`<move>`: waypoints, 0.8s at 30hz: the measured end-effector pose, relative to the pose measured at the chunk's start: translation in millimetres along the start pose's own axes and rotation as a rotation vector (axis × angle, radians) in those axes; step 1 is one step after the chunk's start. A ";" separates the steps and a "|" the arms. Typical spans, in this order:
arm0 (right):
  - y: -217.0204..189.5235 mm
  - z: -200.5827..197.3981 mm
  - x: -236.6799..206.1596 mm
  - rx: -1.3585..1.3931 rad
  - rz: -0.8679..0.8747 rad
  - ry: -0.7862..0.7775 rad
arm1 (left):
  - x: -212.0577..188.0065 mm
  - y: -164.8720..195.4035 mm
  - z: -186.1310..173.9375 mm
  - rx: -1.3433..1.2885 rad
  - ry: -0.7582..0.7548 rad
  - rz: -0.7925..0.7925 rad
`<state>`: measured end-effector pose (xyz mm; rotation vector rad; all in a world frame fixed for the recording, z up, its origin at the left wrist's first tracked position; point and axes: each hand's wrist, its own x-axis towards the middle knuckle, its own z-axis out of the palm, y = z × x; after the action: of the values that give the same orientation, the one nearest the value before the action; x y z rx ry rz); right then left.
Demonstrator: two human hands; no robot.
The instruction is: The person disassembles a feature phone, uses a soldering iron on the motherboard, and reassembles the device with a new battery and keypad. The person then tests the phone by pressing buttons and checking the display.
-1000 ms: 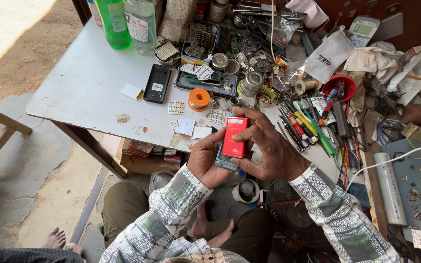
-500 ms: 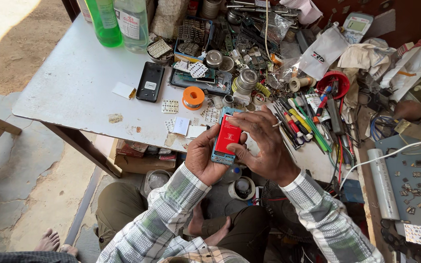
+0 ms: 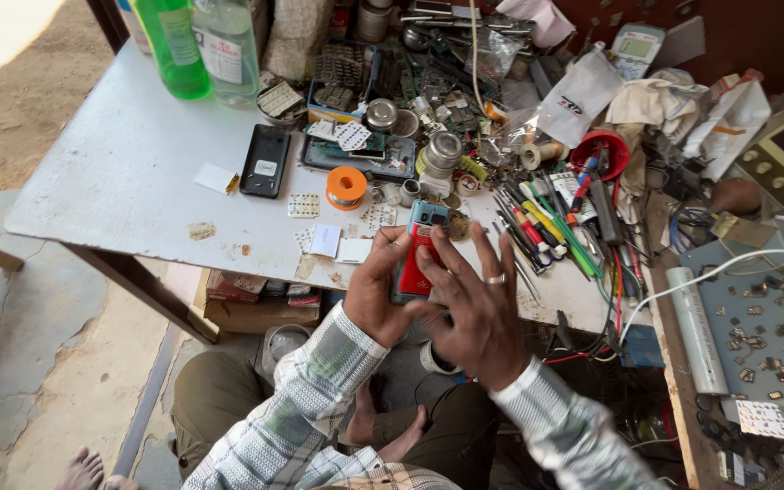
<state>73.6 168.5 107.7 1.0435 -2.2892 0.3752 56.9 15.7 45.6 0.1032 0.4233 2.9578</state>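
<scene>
A white desk [image 3: 111, 181] stands on a dusty floor, bare on its near side and heaped with repair clutter toward the back and beyond. Just off the desk's front edge, the left hand [image 3: 376, 295] curls around a small phone with a red back and a blue-grey top [image 3: 419, 249], gripping it from the side and underneath, so the phone sits upright above the person's lap and overlaps the desk's edge in view. The right hand [image 3: 474, 304] is beside it with fingers spread wide; one fingertip rests on the red back, and a ring shows on one finger. On the desk just behind the phone lies an orange spool [image 3: 346, 186], with small white cards and button sheets around it. Further along the desk from the spool lies a black phone shell [image 3: 266, 161], and at the desk's far corner stand a green bottle [image 3: 172, 45] and a clear bottle [image 3: 226, 45]. To the other side of the phone, a row of screwdrivers and pens [image 3: 546, 222] lies fanned on the desk, with a red cup [image 3: 599, 154] behind them. The person wears plaid sleeves.
</scene>
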 end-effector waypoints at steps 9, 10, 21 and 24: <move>-16.3 31.0 -21.9 1.077 0.707 0.213 | 7.6 -15.6 15.4 1.346 -0.079 0.728; -12.9 34.3 -25.1 1.185 0.681 0.256 | 6.6 -13.1 13.4 1.523 -0.068 0.812; 24.3 38.4 -42.3 1.512 0.915 0.188 | 3.0 -5.7 7.6 0.871 -0.057 0.126; 27.5 33.5 -38.9 1.480 0.898 0.151 | 9.4 -9.7 5.4 0.947 -0.047 0.151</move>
<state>59.6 193.6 57.0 0.3138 -1.9613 2.5958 49.5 27.9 48.5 0.3105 1.8112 2.5896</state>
